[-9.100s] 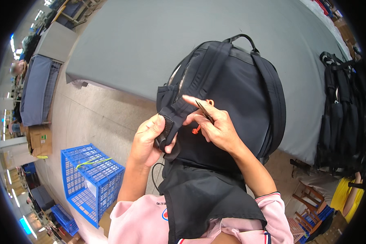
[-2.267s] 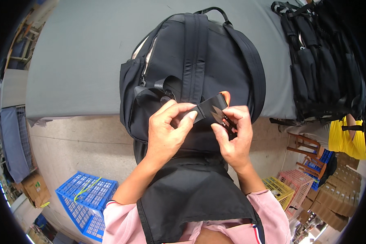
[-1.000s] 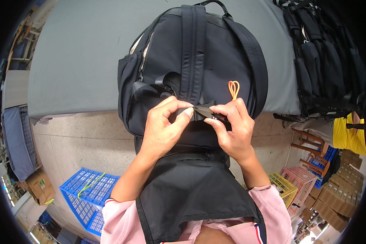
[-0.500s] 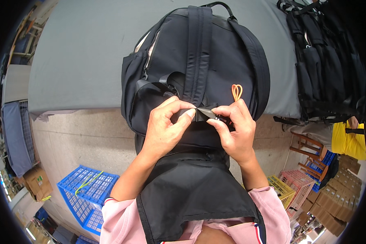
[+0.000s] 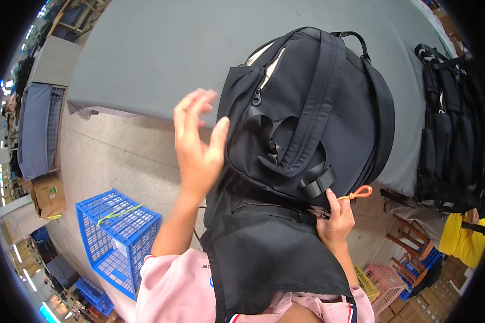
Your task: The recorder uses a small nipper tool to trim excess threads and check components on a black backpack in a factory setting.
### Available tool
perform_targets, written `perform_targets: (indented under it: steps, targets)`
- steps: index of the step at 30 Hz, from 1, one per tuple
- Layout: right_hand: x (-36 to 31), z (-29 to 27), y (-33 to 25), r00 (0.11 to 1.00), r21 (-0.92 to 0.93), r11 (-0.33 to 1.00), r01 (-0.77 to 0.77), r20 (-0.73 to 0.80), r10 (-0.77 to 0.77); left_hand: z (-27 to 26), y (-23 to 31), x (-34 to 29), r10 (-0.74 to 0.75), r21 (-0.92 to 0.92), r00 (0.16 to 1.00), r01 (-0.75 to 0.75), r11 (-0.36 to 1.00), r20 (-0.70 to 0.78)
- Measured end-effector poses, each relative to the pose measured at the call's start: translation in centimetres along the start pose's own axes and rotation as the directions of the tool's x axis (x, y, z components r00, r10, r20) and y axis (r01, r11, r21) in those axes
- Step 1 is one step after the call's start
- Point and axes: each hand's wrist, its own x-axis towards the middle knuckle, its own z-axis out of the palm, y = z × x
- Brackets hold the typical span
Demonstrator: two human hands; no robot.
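Left hand (image 5: 198, 145) spread open — black backpack (image 5: 312, 118) at its 3 o'clock, touching; right hand (image 5: 337, 220) grips orange-handled snips (image 5: 346, 197).

Single head-worn fisheye view, looking steeply down over the person's chest at close range.

The camera sits on the head and faces down and forward, so the pink sleeves and dark apron (image 5: 275, 264) fill the lower edge, and the forearms rise from there into the middle. The black backpack (image 5: 312, 118) lies very near the lens, filling the centre, on the grey table (image 5: 145, 59), whose near edge bends with the fisheye. The left hand (image 5: 198, 142) is raised close to the lens; the right hand (image 5: 337, 220) sits lower, by the backpack's bottom edge. Toward the dark round rim, the floor, a blue crate (image 5: 116, 237) at lower left and more dark bags (image 5: 452, 134) at right curve away. No second view shares the scene.
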Motion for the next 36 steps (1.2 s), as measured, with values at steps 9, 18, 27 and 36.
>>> perform_targets:
  steps: [9, 18, 27, 36]
  targets:
    - [9.6, -3.3, 5.2, 0.943, -0.118, 0.992, 0.042, -0.325, -0.078, 2.5, -1.4, -3.2, -0.259, -0.434, 0.834, 0.489, 0.757, 0.487]
    - [13.3, -0.9, 7.3, 0.760, 0.849, 0.392, -0.353, 0.016, 0.649, 3.9, 3.4, -1.3, 0.232, 0.162, 0.855, -0.340, 0.926, 0.464]
    - [6.1, -0.5, -1.3, 0.877, 0.676, 0.630, -0.382, 0.051, 0.477, 9.3, 3.5, 1.1, 0.629, -0.373, 0.585, -0.508, 0.776, 0.512]
    - [5.5, 2.7, 0.5, 0.840, 0.688, 0.690, -0.225, -0.222, 0.495, 12.5, 4.7, -0.1, -0.092, -0.352, 0.616, 0.560, 0.750, 0.782]
